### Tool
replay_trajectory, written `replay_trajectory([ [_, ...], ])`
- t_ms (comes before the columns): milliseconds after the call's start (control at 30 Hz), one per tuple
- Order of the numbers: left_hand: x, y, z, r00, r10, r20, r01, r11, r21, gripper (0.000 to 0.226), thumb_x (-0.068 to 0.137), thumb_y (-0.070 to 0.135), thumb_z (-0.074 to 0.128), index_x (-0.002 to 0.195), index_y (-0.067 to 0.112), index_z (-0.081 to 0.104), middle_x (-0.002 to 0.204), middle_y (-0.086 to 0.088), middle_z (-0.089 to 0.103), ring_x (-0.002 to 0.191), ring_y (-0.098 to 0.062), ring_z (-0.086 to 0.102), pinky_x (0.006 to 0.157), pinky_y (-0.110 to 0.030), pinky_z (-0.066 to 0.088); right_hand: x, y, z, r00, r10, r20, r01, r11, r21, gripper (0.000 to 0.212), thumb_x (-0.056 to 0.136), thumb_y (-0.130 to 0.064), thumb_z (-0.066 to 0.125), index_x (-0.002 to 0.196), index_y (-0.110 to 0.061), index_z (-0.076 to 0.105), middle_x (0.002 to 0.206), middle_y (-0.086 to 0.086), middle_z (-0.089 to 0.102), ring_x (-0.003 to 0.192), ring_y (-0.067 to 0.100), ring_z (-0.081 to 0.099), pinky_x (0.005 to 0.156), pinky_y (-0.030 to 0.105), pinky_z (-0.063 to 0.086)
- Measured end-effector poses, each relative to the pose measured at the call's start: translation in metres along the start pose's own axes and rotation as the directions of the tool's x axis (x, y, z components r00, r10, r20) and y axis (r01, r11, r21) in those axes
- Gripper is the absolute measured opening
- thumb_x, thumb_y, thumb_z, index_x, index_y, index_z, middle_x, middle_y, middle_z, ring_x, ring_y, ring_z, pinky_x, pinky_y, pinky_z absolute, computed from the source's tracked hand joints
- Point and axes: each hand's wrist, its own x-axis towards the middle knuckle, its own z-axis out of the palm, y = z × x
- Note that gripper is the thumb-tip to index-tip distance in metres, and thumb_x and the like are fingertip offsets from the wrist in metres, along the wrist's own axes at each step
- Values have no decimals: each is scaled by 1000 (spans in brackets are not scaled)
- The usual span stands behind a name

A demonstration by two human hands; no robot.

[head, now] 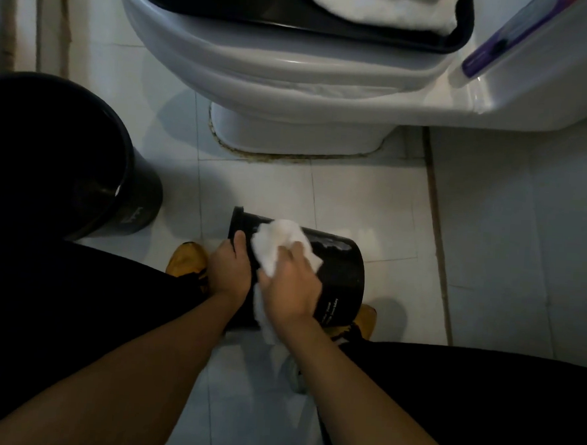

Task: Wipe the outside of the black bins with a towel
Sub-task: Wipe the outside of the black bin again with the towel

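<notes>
Right hand: the right hand (290, 284) lies flat on the white towel (280, 245), fingers fairly straight and pressing the cloth down onto the small bin's side, thumb tucked along the cloth's near edge.
Left hand: the left hand (229, 270) grips the small black bin (340, 270) near its rim end, thumb up over the top of the wall, the other fingers out of sight behind it — bracing it, I'd say.
Small bin: tipped on its side, low over the floor (355, 198) between the person's knees, rim to the left and base to the right; I cannot tell whether it touches the tiles.
Towel: bunched on top of the small bin, a tail hanging down on the side nearest the person.
Progress: mid-wipe on this one; a streaky sheen shows on the wall to the right of the towel, so that patch looks covered, while the far side and underside look still to do.
Still left: the large black bin (82, 161) stands upright well to the left of the small bin, untouched by either hand.
Beyond: a toilet (293, 84) rises behind the small bin.
</notes>
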Motion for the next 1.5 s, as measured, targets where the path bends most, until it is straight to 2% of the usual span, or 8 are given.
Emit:
replay_trajectory([
  [133, -4, 0, -4, 1000, -7, 9, 8, 992, -122, 43, 103, 31, 39, 81, 3, 62, 80, -14, 65, 78, -29, 62, 68, -31, 47, 8, 24, 0, 962, -256, 94, 258, 966, -8, 40, 81, -34, 72, 112, -11, 64, 115, 10, 58, 86, 28, 65, 65, 34, 52],
  [300, -2, 7, -1, 998, -64, 12, 65, 990, -122, 45, 103, 38, 36, 82, 6, 61, 81, -15, 64, 77, -30, 63, 72, -38, 53, 28, 27, -17, 989, 142, -28, -144, 988, -50, 45, 94, -37, 60, 129, -11, 53, 136, 6, 46, 108, 23, 57, 80, 33, 49],
  [533, -4, 3, -5, 991, -124, 44, 130, 974, -187, 44, 102, 35, 39, 80, 6, 63, 80, -13, 65, 79, -29, 62, 75, -36, 50, 4, 16, 3, 961, -247, 124, 232, 965, 125, 40, 92, -38, 60, 123, -13, 58, 127, 6, 55, 103, 24, 62, 83, 37, 53],
  [633, 1, 8, -4, 996, -80, 34, 84, 984, -156, 44, 103, 32, 39, 79, 1, 60, 77, -17, 60, 70, -31, 60, 59, -29, 49, 33, 18, -6, 995, -72, 66, 70, 997, 40, 42, 94, -37, 59, 126, -10, 57, 133, 7, 49, 106, 27, 59, 82, 38, 51],
  [733, 6, 8, 0, 996, -83, 35, 88, 984, -157, 47, 103, 34, 38, 82, -1, 61, 82, -21, 63, 79, -35, 61, 71, -39, 52, 46, 10, -19, 992, 122, 26, -123, 992, 33, 39, 95, -36, 59, 123, -9, 56, 129, 7, 51, 105, 26, 59, 75, 32, 44],
  [933, 3, 4, -3, 995, -90, 53, 97, 983, -158, 36, 103, 26, 35, 76, 12, 55, 83, -11, 59, 83, -27, 56, 75, -30, 42, 6, 21, -11, 940, -251, 230, 213, 961, 176, 39, 92, -33, 61, 125, -13, 57, 127, 3, 56, 104, 23, 61, 86, 29, 45],
  [1233, 10, 9, 2, 998, -58, 34, 61, 992, -115, 45, 103, 26, 34, 59, 20, 42, 65, -6, 48, 66, -22, 47, 62, -30, 37, 51, -26, -6, 995, 94, 37, -96, 994, 57, 35, 93, -36, 62, 119, -12, 60, 126, 6, 51, 104, 25, 58, 76, 33, 43],
  [1500, 9, 9, 1, 995, -95, 38, 99, 988, -121, 44, 102, 22, 36, 59, 17, 42, 63, -6, 47, 67, -23, 48, 64, -31, 38, 0, 30, -4, 942, -304, 142, 298, 953, 59, 41, 83, -35, 71, 117, -13, 63, 118, 5, 58, 96, 25, 63, 73, 35, 51],
])
